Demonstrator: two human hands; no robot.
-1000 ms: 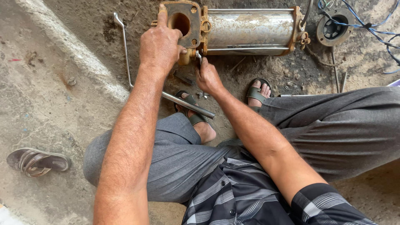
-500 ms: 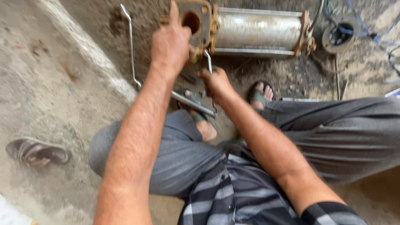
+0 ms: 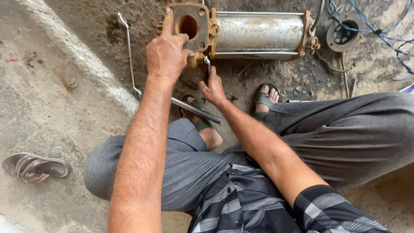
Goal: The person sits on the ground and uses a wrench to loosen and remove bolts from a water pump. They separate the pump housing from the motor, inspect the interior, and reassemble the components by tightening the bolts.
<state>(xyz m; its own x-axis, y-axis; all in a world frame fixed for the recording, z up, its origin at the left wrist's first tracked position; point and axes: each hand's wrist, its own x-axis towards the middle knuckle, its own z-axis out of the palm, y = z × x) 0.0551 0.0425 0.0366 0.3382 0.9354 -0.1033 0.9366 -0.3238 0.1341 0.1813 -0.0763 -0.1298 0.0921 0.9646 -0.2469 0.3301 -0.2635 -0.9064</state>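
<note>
On the gritty concrete floor, the left hand (image 3: pixel 166 54) grips the rusty end plate (image 3: pixel 189 26) of a heavy-looking, rigid steel pump (image 3: pixel 258 35), while the right hand (image 3: pixel 212 88), just below, pinches a thin metal tool (image 3: pixel 207 64).

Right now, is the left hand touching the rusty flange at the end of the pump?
Touching. The head view shows the left hand laid on the rusty flange, with its fingers curled over the flange's left edge.
</note>
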